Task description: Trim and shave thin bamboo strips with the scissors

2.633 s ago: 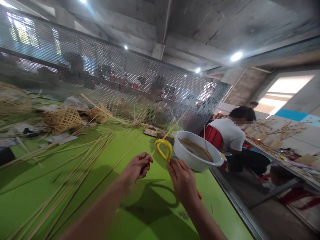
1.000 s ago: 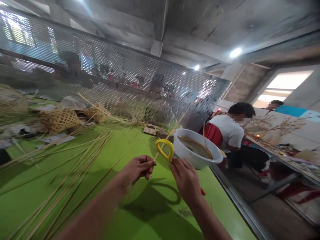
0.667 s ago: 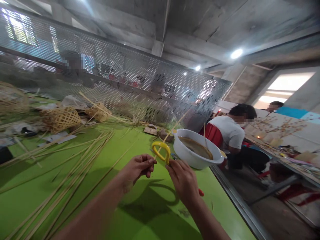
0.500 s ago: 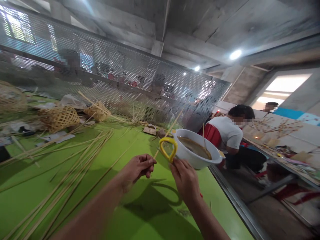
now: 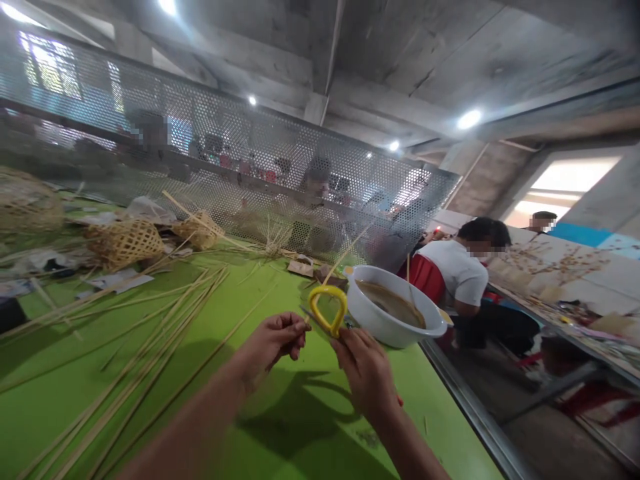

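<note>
Fingers of the left hand (image 5: 273, 340) are pinching a thin bamboo strip (image 5: 336, 259) at centre frame, while the right hand (image 5: 367, 370) is gripping a yellow-handled tool (image 5: 329, 310) against it, above the green tabletop (image 5: 150, 400), beside a white bowl (image 5: 395, 313).

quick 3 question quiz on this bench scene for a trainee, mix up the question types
1. True or false: the right hand holds a tool with a yellow loop handle.
2. Multiple choice: what does the left hand pinch? A) a thin bamboo strip B) a paintbrush C) a woven basket
3. Fill in: the white bowl of brown liquid stands on the ____ table, near its right edge.

Key
1. True.
2. A; the strip runs up and away past the yellow handle.
3. Green; loose bamboo strips lie on it to the left, with small woven baskets further back.
</note>
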Available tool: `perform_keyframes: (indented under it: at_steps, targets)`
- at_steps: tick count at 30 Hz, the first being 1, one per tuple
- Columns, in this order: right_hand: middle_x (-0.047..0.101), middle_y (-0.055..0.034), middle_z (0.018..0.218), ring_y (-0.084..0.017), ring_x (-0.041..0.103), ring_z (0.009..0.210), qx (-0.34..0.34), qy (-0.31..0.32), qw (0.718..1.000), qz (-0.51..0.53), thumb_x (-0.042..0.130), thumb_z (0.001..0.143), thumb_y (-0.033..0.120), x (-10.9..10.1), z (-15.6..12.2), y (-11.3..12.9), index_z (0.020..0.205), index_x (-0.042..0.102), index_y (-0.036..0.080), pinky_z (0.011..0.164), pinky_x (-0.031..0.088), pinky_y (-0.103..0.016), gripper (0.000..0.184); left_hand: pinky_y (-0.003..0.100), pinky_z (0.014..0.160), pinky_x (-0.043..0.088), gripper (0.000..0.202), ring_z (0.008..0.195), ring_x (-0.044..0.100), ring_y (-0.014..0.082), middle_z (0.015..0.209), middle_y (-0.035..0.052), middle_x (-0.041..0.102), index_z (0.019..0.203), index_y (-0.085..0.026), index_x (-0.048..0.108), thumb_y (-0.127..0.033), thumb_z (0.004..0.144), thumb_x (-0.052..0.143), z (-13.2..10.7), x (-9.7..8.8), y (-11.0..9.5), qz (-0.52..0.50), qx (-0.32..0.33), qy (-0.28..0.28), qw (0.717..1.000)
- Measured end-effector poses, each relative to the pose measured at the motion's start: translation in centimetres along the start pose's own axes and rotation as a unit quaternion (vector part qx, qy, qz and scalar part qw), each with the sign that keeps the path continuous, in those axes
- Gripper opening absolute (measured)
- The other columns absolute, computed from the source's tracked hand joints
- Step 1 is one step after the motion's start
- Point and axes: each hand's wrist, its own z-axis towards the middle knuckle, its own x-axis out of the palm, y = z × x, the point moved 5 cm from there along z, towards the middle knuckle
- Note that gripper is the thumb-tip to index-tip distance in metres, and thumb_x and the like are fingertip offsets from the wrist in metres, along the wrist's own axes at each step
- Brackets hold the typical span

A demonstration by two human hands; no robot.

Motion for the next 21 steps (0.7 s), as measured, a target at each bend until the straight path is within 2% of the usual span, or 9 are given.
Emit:
perform_keyframes:
  at_steps: [3, 6, 8, 11, 14, 17, 21]
  targets:
    - [0.064, -0.0036, 0.077, -0.017, 0.056, 0.072, 0.120, -0.031, 0.986, 0.108, 0.054, 0.090, 0.035, -0.5, 0.2, -1.9, 0.087, 0.064, 0.018, 0.065, 0.043, -0.027, 0.020, 0.022, 0.051, 0.043, 0.027, 0.047, 0.051, 0.0079, 0.061, -0.0022, 0.058, 0.076, -0.015, 0.058, -0.038, 0.074, 0.070, 0.4, -0.1, 0.2, 0.093, 0.010, -0.030, 0.995]
    - [0.065, -0.0025, 0.077, -0.016, 0.055, 0.072, 0.222, -0.022, 0.937, 0.270, 0.058, 0.086, 0.042, -0.1, 0.3, -3.3, 0.088, 0.065, 0.017, 0.061, 0.043, -0.024, 0.026, 0.024, 0.051, 0.045, 0.023, 0.049, 0.055, 0.0109, 0.062, -0.0016, 0.059, 0.079, -0.016, 0.060, -0.038, 0.078, 0.064, 0.4, -0.1, 0.5, 0.208, 0.041, -0.048, 0.976]
    - [0.064, -0.0017, 0.078, -0.016, 0.056, 0.072, 0.251, -0.007, 0.905, 0.345, 0.061, 0.083, 0.044, 0.3, 0.4, -3.5, 0.089, 0.066, 0.017, 0.061, 0.043, -0.024, 0.028, 0.024, 0.053, 0.044, 0.019, 0.055, 0.057, 0.0125, 0.065, -0.0005, 0.060, 0.080, -0.017, 0.063, -0.035, 0.080, 0.061, 0.2, 0.2, 0.6, 0.284, 0.069, -0.043, 0.955]
    - [0.067, -0.0029, 0.084, -0.018, 0.058, 0.079, 0.262, 0.004, 0.881, 0.395, 0.064, 0.081, 0.045, 0.7, 0.5, -3.6, 0.092, 0.069, 0.018, 0.066, 0.045, -0.026, 0.030, 0.022, 0.053, 0.043, 0.016, 0.060, 0.057, 0.0130, 0.067, 0.0004, 0.061, 0.080, -0.017, 0.065, -0.032, 0.080, 0.059, -0.1, 0.6, 0.7, 0.343, 0.081, -0.026, 0.936]
    - [0.069, -0.0054, 0.094, -0.022, 0.060, 0.090, 0.266, 0.008, 0.872, 0.412, 0.064, 0.080, 0.046, 0.6, 0.6, -3.6, 0.101, 0.069, 0.019, 0.076, 0.047, -0.031, 0.034, 0.022, 0.051, 0.040, 0.026, 0.053, 0.053, 0.0111, 0.064, -0.0004, 0.059, 0.083, -0.015, 0.065, -0.041, 0.079, 0.060, 0.0, 0.7, 1.4, 0.292, 0.006, -0.001, 0.956]
    - [0.069, -0.0062, 0.099, -0.023, 0.060, 0.096, 0.257, 0.018, 0.876, 0.408, 0.063, 0.082, 0.047, 0.4, 0.6, -3.5, 0.104, 0.069, 0.021, 0.083, 0.047, -0.035, 0.035, 0.021, 0.048, 0.035, 0.039, 0.049, 0.046, 0.0084, 0.059, -0.0021, 0.053, 0.083, -0.013, 0.067, -0.051, 0.080, 0.057, -0.2, 1.2, 1.8, 0.203, -0.073, 0.046, 0.975]
    - [0.068, -0.0043, 0.090, -0.022, 0.059, 0.092, 0.251, 0.008, 0.887, 0.387, 0.063, 0.082, 0.044, 0.1, 0.5, -3.4, 0.104, 0.068, 0.020, 0.079, 0.047, -0.031, 0.033, 0.019, 0.045, 0.026, 0.035, 0.047, 0.035, 0.0057, 0.056, -0.0044, 0.046, 0.076, -0.013, 0.065, -0.048, 0.078, 0.063, -0.6, 1.5, 1.5, 0.122, -0.104, 0.061, 0.985]
